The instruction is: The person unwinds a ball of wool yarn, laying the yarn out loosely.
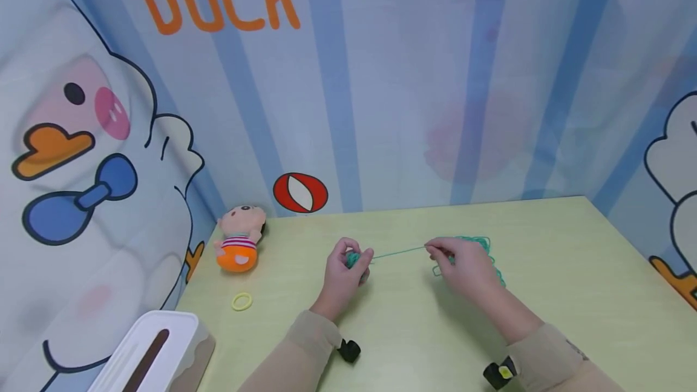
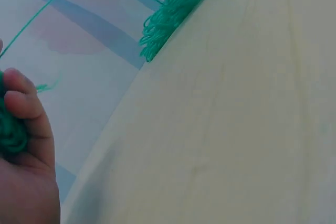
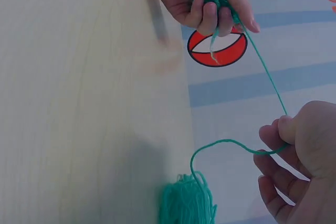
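Note:
My left hand (image 1: 343, 274) curls its fingers round a small wad of green yarn (image 2: 11, 132), and a short loose tail of it sticks out. From there a single taut strand (image 1: 400, 252) runs to my right hand (image 1: 468, 268), which pinches it between thumb and fingertips. Past the pinch, the strand sags in a curve to a looped skein of green yarn (image 3: 186, 203) on the table. In the head view the skein lies behind the right hand, partly hidden by it. Both hands are raised above the table.
A doll (image 1: 238, 241) with orange bottoms stands at the table's back left, and a yellow ring (image 1: 242, 302) lies in front of it. A white lidded box (image 1: 179, 325) with a brown slot is at the near left. A printed duck curtain (image 1: 392, 77) hangs behind the table (image 1: 403, 331).

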Available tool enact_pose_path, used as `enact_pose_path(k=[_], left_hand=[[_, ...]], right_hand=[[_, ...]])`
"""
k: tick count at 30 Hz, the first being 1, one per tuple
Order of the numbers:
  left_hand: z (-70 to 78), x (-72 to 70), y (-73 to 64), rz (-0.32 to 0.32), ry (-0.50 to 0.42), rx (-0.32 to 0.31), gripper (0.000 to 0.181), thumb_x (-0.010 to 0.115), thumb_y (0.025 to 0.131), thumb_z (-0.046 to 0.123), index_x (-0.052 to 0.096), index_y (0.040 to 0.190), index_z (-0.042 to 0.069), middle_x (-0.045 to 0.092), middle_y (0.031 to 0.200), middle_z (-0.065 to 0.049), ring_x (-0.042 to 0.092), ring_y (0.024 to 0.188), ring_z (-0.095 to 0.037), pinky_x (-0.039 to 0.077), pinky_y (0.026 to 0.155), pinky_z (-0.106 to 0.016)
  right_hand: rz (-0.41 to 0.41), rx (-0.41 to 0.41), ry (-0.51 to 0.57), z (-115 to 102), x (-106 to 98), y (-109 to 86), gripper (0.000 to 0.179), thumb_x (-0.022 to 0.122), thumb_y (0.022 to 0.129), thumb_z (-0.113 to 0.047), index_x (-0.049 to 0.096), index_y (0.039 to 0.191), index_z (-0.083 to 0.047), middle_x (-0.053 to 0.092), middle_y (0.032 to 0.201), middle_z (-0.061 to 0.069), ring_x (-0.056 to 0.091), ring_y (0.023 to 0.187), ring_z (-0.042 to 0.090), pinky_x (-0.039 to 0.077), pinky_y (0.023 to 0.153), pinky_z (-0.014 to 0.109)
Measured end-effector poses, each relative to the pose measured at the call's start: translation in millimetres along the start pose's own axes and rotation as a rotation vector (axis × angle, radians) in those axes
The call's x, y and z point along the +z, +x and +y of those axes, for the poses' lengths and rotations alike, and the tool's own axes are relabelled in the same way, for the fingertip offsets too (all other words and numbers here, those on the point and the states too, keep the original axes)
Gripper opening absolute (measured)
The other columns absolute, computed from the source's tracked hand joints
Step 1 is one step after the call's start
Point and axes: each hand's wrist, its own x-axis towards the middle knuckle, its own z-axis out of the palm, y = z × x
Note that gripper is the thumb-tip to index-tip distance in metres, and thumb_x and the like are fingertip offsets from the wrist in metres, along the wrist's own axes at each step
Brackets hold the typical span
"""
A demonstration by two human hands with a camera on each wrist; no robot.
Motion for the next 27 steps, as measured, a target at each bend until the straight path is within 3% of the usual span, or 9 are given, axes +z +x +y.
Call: enact_pose_path(k=[4,7,11,15,18,22,27], left_hand=[[0.1,-1.3,-0.2,-0.011,0.033,0.002,0.034,0.071,0.110,0.021,0.059,0.129,-0.005,0.059,0.077,0.002,0.054,0.059,-0.011,0.050,0.060,-0.022],[0.6,-1.8,-0.3,0.003,0.061,-0.007,0.030,0.072,0.109,0.025,0.065,0.122,-0.001,0.063,0.078,-0.002,0.057,0.063,-0.012,0.055,0.064,-0.022],[0.8,-1.4,0.0,0.012,0.022,-0.005,0.019,0.069,0.111,0.023,0.061,0.109,0.006,0.066,0.090,-0.007,0.057,0.065,-0.012,0.055,0.063,-0.022],[2.1,-0.4,-0.2,0.015,-0.005,-0.012,0.017,0.068,0.111,0.021,0.056,0.107,0.009,0.063,0.089,-0.001,0.053,0.064,-0.011,0.049,0.061,-0.021],[2.7,-0.2,-0.1,0.027,0.034,-0.026,0.019,0.070,0.110,0.023,0.061,0.114,0.007,0.060,0.088,0.002,0.053,0.067,-0.012,0.048,0.063,-0.021],[1.2,-0.9,1.2,0.036,0.083,-0.041,0.029,0.074,0.108,0.025,0.067,0.125,0.002,0.064,0.097,-0.001,0.062,0.073,-0.014,0.058,0.070,-0.022],[-0.8,-1.6,2.0,0.008,0.098,-0.038,0.034,0.069,0.111,0.026,0.069,0.130,-0.002,0.061,0.083,0.000,0.059,0.066,-0.014,0.056,0.065,-0.021]], right_hand=[[0.015,0.017,0.001,11.0,-12.6,-3.2,0.022,0.070,0.109,-0.018,0.082,0.126,-0.009,0.085,0.111,0.009,0.081,0.102,0.032,0.062,0.076,0.042],[0.022,0.030,-0.007,19.6,-19.8,-4.9,0.023,0.070,0.109,-0.018,0.081,0.127,-0.008,0.085,0.111,0.010,0.081,0.104,0.033,0.062,0.074,0.040],[0.004,0.065,-0.019,30.1,-27.0,-7.3,0.025,0.069,0.110,-0.019,0.080,0.130,-0.008,0.085,0.112,0.010,0.080,0.104,0.033,0.055,0.068,0.034],[-0.011,0.096,-0.030,38.9,-32.5,-9.9,0.027,0.068,0.111,-0.020,0.078,0.132,-0.007,0.084,0.114,0.012,0.078,0.096,0.028,0.048,0.062,0.031],[-0.014,0.103,-0.046,44.8,-36.7,-11.3,0.028,0.067,0.111,-0.020,0.078,0.133,-0.006,0.084,0.113,0.013,0.076,0.088,0.025,0.046,0.061,0.030],[-0.004,0.101,-0.060,52.2,-43.8,-12.4,0.028,0.066,0.111,-0.020,0.077,0.133,-0.005,0.084,0.111,0.013,0.073,0.084,0.023,0.042,0.057,0.030],[0.011,0.107,-0.068,63.7,-51.4,-14.3,0.028,0.065,0.112,-0.021,0.077,0.133,-0.006,0.083,0.111,0.014,0.067,0.076,0.019,0.041,0.055,0.031]])
